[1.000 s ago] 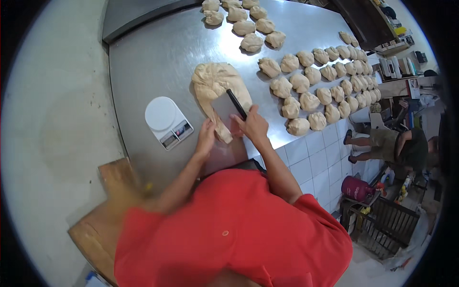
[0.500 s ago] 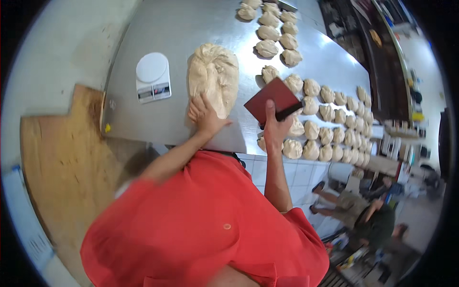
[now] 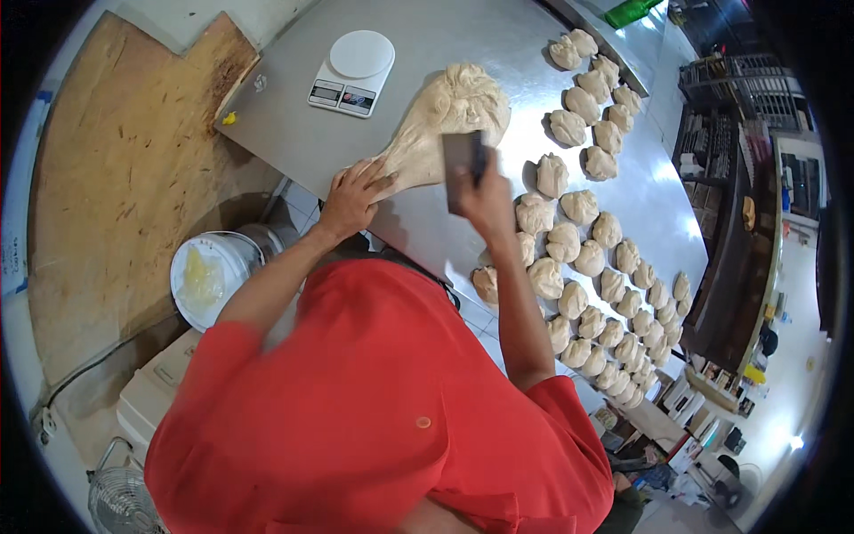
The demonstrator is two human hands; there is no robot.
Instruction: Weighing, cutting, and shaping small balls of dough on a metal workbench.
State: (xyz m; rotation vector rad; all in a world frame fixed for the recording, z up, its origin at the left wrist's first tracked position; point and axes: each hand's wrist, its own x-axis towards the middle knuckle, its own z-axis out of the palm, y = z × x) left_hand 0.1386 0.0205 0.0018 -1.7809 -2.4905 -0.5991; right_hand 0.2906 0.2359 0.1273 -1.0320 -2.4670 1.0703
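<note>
A large lump of dough [image 3: 454, 107] lies on the steel table, drawn out into a tongue toward its near left end. My left hand [image 3: 354, 198] grips that stretched end close to the table's front edge, its fingers pressed over the dough. In my right hand [image 3: 489, 209] is a dough scraper [image 3: 457, 173] with a flat reddish-brown blade and a dark grip, slightly blurred. The blade is tilted at the right side of the stretched part; whether it touches the dough I cannot tell. My right fingers are closed around the scraper.
Beyond the dough, to the left, stands a white kitchen scale [image 3: 360, 67]. Several rows of portioned dough pieces [image 3: 581, 206] cover the right side of the steel table [image 3: 294, 98]. A white bucket [image 3: 218, 238] and a wooden board [image 3: 116, 151] are at the left.
My left hand has pulled the dough's near end out to the left. My right hand has brought the scraper left, beside the dough. The whole view has turned.
</note>
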